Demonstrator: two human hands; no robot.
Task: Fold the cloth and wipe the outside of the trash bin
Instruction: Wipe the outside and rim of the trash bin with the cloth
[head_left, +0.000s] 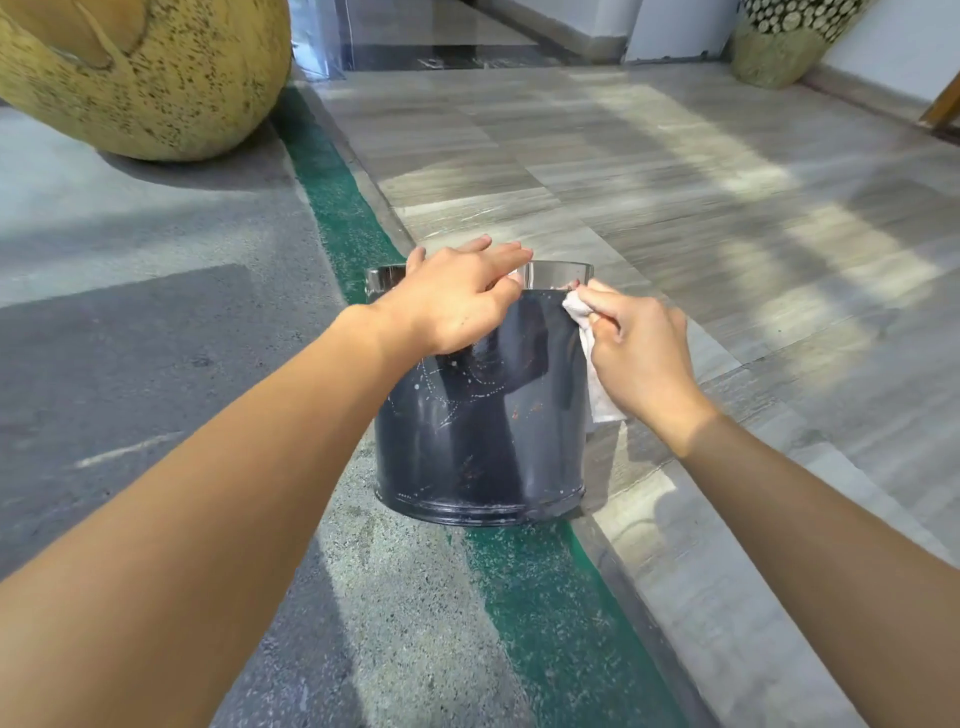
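Note:
A black round trash bin (483, 431) with a shiny metal rim stands upright on the floor in the middle of the view, its side scuffed and speckled. My left hand (452, 301) rests over the near rim, fingers laid across the top edge, gripping it. My right hand (639, 348) is at the bin's upper right side, pinching a white cloth (592, 358). The cloth is bunched against the bin wall just under the rim and hangs down below my palm.
The bin sits on a green strip (550, 597) between grey concrete on the left and pale wood-look tiles (675, 171) on the right. A big speckled yellow sphere (150, 78) stands at the far left, a round stump-like planter (779, 47) at the far right.

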